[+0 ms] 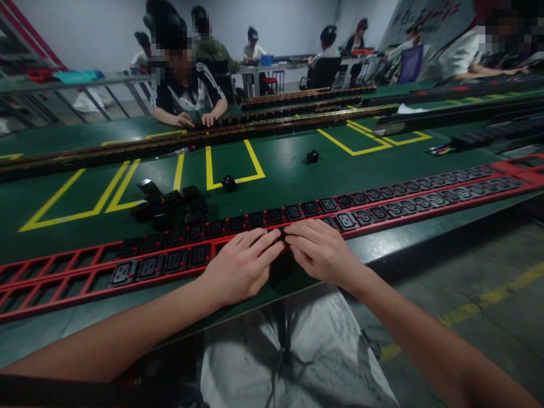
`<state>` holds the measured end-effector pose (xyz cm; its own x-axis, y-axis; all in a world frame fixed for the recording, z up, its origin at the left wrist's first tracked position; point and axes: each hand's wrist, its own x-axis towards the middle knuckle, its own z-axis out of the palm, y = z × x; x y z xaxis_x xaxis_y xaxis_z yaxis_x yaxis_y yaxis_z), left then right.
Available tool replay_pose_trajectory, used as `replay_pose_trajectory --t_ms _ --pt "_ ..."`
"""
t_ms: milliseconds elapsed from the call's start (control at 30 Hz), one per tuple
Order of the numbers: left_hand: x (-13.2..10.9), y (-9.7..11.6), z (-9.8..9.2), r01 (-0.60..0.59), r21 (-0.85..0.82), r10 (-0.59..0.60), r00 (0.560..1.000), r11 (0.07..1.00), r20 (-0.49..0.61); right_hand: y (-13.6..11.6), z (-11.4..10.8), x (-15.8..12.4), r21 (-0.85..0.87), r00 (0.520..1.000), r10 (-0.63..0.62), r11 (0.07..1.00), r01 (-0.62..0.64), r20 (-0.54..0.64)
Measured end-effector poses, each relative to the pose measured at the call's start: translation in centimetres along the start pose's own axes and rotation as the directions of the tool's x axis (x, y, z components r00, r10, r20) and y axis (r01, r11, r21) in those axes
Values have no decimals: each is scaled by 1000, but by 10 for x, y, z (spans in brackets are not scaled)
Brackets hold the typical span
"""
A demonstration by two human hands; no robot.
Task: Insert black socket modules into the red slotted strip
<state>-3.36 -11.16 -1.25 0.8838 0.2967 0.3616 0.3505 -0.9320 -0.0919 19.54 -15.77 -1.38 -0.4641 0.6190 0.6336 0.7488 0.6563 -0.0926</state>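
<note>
Head view: at centre, the person's left hand (244, 263) and right hand (321, 246) nearly meet, fingers bent and drawn in around a small dark piece (283, 233) at the red frame (521, 166). Whether either hand grips it or only presses on it cannot be told. Two rows of black sockets (149, 266) sit along the frame, which slants from lower left to right; bare red crossbars show at its left end. Beyond it, left of centre, black pieces (193, 195) lie heaped on the green worktop (284, 164), with two loose ones nearer the middle. Yellow tape (250, 179) marks outlines there. At upper left, a co-worker (182, 85) bends over long dark strips (297, 117).
</note>
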Motion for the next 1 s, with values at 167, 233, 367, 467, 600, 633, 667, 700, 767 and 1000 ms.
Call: replay_pose_trajectory --t_ms 167,233,367,467,600,633,667,700,767,1000 --pt "0 0 -1 3 6 -3 1000 1000 5 0 0 0 -3 1000 -7 1000 7 3" --pt "0 0 0 4 9 -4 1000 1000 3 0 0 0 7 1000 -1 1000 1 10" --pt "0 0 -1 9 10 -9 1000 1000 11 0 0 0 22 1000 6 1000 -6 0" --pt "0 0 -1 11 11 -11 1000 1000 18 0 -1 1 18 1000 2 1000 -2 -6" --pt "1 1 -2 12 11 -12 1000 1000 17 0 1 1 12 1000 3 1000 -3 5" --pt "1 1 -2 11 10 -11 1000 1000 19 1 1 0 12 1000 3 1000 -3 7" --pt "1 1 -2 11 8 -11 1000 1000 20 1 2 -1 12 1000 2 1000 -2 9" --pt "1 1 -2 11 7 -11 1000 1000 23 1 3 -2 13 1000 1 1000 -2 10" --pt "0 1 -2 13 7 -14 1000 1000 25 2 2 -2 25 1000 3 1000 -3 1" --pt "1 0 -3 15 -17 -14 998 1000 63 16 -6 49 123 991 129 984 -126 -22"
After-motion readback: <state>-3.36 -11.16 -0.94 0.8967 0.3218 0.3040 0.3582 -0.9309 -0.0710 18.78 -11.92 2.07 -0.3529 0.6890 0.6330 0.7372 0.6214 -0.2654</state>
